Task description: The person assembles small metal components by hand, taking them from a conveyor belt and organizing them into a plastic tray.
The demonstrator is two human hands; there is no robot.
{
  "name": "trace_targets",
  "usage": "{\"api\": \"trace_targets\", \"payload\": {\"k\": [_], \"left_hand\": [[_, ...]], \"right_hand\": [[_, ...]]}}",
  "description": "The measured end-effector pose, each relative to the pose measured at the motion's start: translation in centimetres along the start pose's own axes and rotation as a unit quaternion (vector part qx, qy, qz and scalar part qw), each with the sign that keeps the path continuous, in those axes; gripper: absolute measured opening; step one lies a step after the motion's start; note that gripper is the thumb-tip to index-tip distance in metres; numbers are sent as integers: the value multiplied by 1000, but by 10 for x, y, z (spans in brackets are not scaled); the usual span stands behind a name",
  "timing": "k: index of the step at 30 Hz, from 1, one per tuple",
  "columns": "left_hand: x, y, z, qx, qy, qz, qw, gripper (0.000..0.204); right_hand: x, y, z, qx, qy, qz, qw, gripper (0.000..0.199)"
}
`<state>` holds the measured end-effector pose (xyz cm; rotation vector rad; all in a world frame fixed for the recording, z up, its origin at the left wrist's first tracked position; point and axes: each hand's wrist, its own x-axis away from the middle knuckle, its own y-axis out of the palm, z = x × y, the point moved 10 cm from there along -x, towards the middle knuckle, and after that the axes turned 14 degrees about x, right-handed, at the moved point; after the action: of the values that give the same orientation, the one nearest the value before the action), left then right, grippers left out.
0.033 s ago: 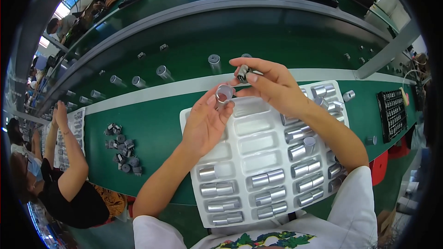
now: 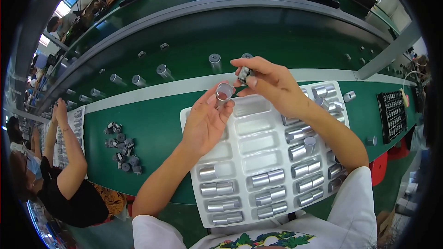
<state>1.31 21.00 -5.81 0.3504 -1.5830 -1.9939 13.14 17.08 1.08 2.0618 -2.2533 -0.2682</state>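
Reaching over far edge of white tray (image 2: 241, 180) with both forearms. Holding left hand (image 2: 200, 127) palm up, fingers closed around silver cylinder (image 2: 224, 89) above tray's far-left part; pinching small dark-and-silver part (image 2: 244, 74) between right hand's (image 2: 279, 87) thumb and index, beyond tray's far edge. Rotated small part slightly since earlier frame; kept cylinder nearly unmoved. Pointing cylinder's open mouth up toward camera, long axis foreshortened; can't tell small part's axis.

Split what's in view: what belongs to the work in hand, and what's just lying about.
Work in hand, apparently:
open silver cylinder, left hand
small metallic part, right hand
white tray holding silver cylinders
dark parts piled at left

Seemingly lying about:
black gridded tray, far right
red seat, right
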Motion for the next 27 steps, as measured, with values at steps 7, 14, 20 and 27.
{"api": "trace_targets", "payload": {"k": [7, 14, 20, 27], "left_hand": [[0, -11, 10, -55, 39, -8, 998, 22], [4, -9, 6, -119, 41, -18, 992, 18], [2, -9, 1, -207, 47, 1, 977, 30], [2, 7, -15, -286, 41, -57, 956, 33]], "right_hand": [[10, 2, -32, 335, -164, -11, 928, 46], [17, 14, -40, 427, -240, -16, 872, 38], [16, 10, -34, 424, -221, 11, 879, 36], [27, 23, -38, 588, -297, 43, 751, 28]]}}
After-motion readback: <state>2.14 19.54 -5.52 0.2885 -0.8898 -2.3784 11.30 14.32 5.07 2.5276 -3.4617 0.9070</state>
